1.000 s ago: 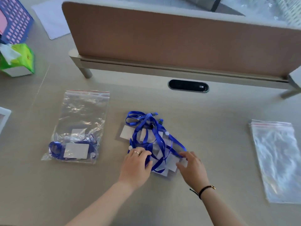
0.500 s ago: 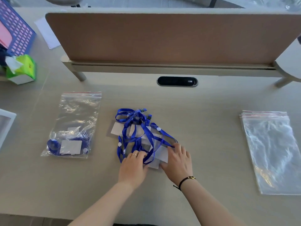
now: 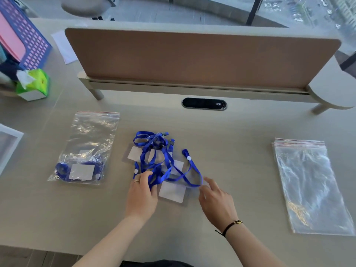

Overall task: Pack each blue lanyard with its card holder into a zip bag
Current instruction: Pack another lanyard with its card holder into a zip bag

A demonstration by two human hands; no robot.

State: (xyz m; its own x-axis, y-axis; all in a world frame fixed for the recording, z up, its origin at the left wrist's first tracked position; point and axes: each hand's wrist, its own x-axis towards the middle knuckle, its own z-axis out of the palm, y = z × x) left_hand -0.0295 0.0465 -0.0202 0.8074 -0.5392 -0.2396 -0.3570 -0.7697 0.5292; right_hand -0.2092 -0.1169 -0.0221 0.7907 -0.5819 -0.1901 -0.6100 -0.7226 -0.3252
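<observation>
Both hands at the tangled lanyard pile
Left hand (image 3: 141, 195) grips blue lanyards (image 3: 154, 160), fingers curled; right hand (image 3: 216, 201) relaxed, fingertips touching a strap loop; card holder (image 3: 172, 191) between hands; filled zip bag (image 3: 86, 149) left, empty bags (image 3: 310, 185) right

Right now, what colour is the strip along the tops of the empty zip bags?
Red, on the stack of empty zip bags, in the head view.

I'm in an office: my bench (image 3: 250, 122) has a felt divider screen (image 3: 192, 58), cable grommet (image 3: 204, 103), file basket (image 3: 28, 41).
</observation>
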